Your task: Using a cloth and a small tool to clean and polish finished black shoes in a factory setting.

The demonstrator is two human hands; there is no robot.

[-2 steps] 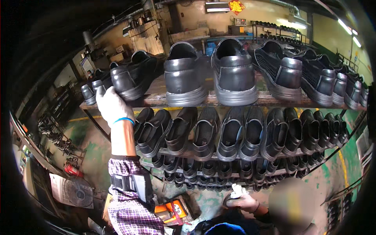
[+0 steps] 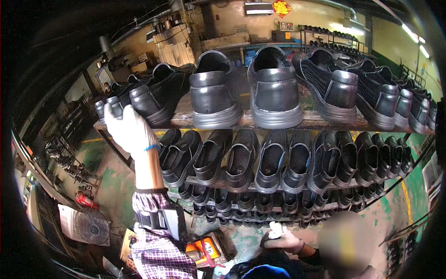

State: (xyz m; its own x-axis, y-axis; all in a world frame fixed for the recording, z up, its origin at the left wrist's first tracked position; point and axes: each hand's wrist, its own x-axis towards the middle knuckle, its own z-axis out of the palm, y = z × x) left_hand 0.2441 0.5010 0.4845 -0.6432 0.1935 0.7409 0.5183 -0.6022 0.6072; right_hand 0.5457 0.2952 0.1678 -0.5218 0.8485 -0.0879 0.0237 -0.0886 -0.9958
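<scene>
Reaching up with your gloved left hand [image 2: 124,126], you have it on the heel of a black leather shoe [image 2: 155,100] at the left end of the top shelf [image 2: 278,122]; the fingers curl round the heel, so the grip looks closed on it, though the far side is hidden. The shoe should be light but stiff at the heel and sole, softer across the upper, and the polished leather may slide under a cloth glove, so take it at the heel counter or pinch the collar rather than the toe. Beside it to the right stand a pair of black slip-ons [image 2: 246,90], heels toward you, then more black shoes running right. The shelf below [image 2: 241,186] carries a row tipped toe-down. Your right hand [image 2: 281,239] is low and near, closed round a white rag [image 2: 277,229]. Against the frame a moment earlier, hand, shoe and rag sit just as they did.
</scene>
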